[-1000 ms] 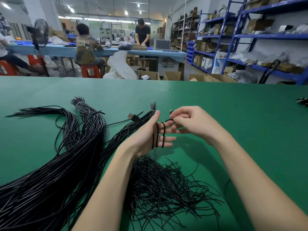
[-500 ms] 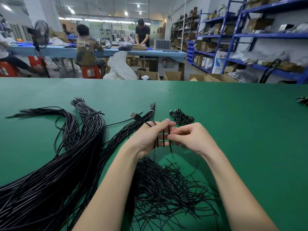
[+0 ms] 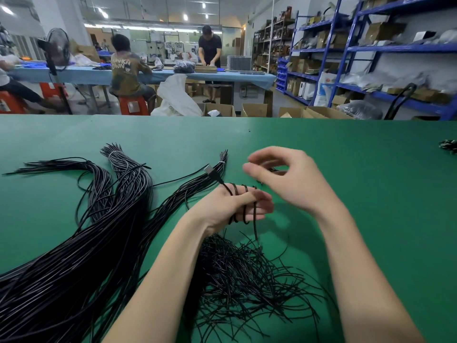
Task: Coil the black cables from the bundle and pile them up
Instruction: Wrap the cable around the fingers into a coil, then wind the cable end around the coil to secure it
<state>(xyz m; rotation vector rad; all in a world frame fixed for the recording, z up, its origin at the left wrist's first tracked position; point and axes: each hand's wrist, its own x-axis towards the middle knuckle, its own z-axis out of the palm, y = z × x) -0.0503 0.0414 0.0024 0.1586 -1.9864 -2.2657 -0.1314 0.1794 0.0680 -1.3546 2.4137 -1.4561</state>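
Black cable (image 3: pixel 243 205): one, wound in about four loops around the left hand's fingers, its tail hanging down at 6 o'clock and its plug (image 3: pixel 212 170) sticking out at 11 o'clock from the hand.
Left hand (image 3: pixel 231 206): fingers curled round the loops, holding the coil above the table.
Right hand (image 3: pixel 288 178): lifted at 1 o'clock from the left hand, thumb and fingers bent close together; I could not tell whether they pinched anything.
Bundles (image 3: pixel 81 246): three tied sheaves of long black cables fanned from the 8 o'clock corner towards 11 and 12 o'clock; two showed a pale tie near the tip.
Loose strands (image 3: pixel 244 280): one tangled heap of thin black pieces at 6 o'clock, under the forearms.
Small dark clump (image 3: pixel 448 146): one, at the table's 3 o'clock edge, well apart from the hands.
Table (image 3: pixel 346 157): green, smooth, matte.
Room: a workshop; blue shelves (image 3: pixel 371 49) with boxes at 2 o'clock, a long blue-covered bench (image 3: pixel 158 74) at 12 o'clock, cardboard boxes on the floor, one standing fan (image 3: pixel 57 49) at 10 o'clock.
People: three partly visible, two seated on orange stools, one standing at the bench.
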